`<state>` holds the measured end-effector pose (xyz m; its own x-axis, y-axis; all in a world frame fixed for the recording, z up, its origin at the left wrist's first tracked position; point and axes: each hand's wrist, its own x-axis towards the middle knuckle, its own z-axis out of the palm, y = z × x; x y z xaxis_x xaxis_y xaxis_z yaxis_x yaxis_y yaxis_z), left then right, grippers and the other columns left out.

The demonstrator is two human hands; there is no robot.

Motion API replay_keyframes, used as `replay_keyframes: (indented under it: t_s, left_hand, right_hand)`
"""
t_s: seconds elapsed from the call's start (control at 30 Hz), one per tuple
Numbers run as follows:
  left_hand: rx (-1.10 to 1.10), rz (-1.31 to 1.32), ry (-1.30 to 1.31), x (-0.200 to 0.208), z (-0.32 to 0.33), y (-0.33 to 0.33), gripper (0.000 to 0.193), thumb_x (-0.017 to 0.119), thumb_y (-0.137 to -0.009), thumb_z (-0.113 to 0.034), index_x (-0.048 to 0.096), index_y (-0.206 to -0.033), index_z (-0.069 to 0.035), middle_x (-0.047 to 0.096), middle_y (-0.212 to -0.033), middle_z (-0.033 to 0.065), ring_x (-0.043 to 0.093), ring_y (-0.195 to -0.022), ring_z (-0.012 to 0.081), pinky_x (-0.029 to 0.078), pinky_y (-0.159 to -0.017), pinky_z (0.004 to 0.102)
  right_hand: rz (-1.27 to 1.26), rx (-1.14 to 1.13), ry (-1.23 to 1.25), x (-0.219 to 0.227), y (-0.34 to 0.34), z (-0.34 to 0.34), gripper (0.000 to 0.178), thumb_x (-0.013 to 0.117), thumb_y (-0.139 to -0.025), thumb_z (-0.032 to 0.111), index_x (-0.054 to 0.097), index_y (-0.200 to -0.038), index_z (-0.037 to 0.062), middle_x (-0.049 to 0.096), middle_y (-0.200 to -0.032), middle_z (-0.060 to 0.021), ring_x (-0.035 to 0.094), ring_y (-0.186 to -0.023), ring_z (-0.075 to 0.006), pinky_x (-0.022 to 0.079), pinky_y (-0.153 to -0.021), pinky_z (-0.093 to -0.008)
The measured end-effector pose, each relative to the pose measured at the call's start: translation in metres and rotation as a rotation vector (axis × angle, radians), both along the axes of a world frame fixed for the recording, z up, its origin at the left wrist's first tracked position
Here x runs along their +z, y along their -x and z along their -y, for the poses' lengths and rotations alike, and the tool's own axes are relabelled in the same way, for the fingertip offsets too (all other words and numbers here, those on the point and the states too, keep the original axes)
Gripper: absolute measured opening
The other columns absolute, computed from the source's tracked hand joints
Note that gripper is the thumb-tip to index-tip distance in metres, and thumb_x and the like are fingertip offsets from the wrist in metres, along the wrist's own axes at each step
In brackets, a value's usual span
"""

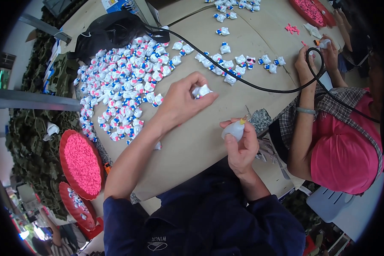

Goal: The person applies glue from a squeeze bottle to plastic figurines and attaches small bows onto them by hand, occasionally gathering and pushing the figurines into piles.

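Note:
My left hand (184, 99) is closed on a small white cat-shaped figurine (202, 91), held just above the brown-covered table. In my right hand (243, 151), a squeeze bottle (233, 130) is gripped; it is whitish and translucent, with a yellow tip and a thin needle pointing up and away from me. The needle is apart from the figurine. Left of my left hand spreads a big heap of similar figurines (126, 81), white with blue and pink parts. Several more figurines (224, 68) lie in a loose row beyond my hands.
A black cable (260, 88) crosses the table beyond my hands. A black bag (111, 34) sits behind the heap. Red trays (101, 168) with small pink pieces stand at the left. On the right, a co-worker in pink (341, 162) holds a small bottle.

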<state>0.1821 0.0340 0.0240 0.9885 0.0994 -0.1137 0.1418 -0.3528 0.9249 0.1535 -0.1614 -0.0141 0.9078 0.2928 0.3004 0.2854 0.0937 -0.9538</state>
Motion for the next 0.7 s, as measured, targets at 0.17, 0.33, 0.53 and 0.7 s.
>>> replay_keyframes:
  t_s: [0.17, 0.33, 0.53, 0.7]
  left_hand:
    - [0.157, -0.292, 0.897, 0.015, 0.009, 0.079, 0.041, 0.041, -0.095, -0.047, 0.048, -0.098, -0.007, 0.053, -0.071, 0.0012, 0.049, -0.058, 0.0099, 0.031, -0.045, 0.0192]
    - [0.244, -0.214, 1.316, -0.003, 0.020, 0.139, 0.050, 0.029, -0.097, -0.053, 0.045, -0.110, -0.007, 0.055, -0.080, 0.0017, 0.051, -0.064, 0.0121, 0.031, -0.046, 0.0197]
    - [0.401, -0.065, 1.003, -0.008, 0.018, 0.172, 0.041, 0.047, -0.096, -0.033, 0.041, -0.127, -0.006, 0.054, -0.104, 0.0069, 0.056, -0.084, 0.0157, 0.037, -0.058, 0.0228]
    - [0.411, 0.065, 0.892, -0.021, 0.019, 0.177, 0.045, 0.057, -0.091, -0.010, 0.041, -0.133, -0.006, 0.056, -0.108, 0.0055, 0.052, -0.078, 0.0084, 0.039, -0.062, 0.0198]
  right_hand:
    - [-0.150, 0.105, -0.015, 0.004, 0.005, -0.007, 0.036, 0.061, -0.084, 0.008, 0.048, -0.117, -0.0033, 0.064, -0.094, -0.0117, 0.059, -0.082, -0.0145, 0.048, -0.075, -0.0262]
    - [-0.113, 0.225, 0.187, 0.018, 0.012, -0.013, 0.035, 0.062, -0.085, 0.008, 0.051, -0.116, -0.0029, 0.063, -0.096, -0.0123, 0.060, -0.082, -0.0155, 0.048, -0.074, -0.0258]
    - [0.015, 0.319, 0.230, 0.031, 0.016, -0.015, 0.037, 0.072, -0.074, 0.008, 0.059, -0.106, -0.0028, 0.062, -0.086, -0.0101, 0.058, -0.071, -0.0144, 0.046, -0.064, -0.0242]
    - [0.115, 0.371, 0.249, 0.037, 0.015, -0.014, 0.036, 0.077, -0.065, 0.007, 0.064, -0.097, -0.0027, 0.059, -0.073, -0.0071, 0.054, -0.059, -0.0137, 0.041, -0.053, -0.0235]
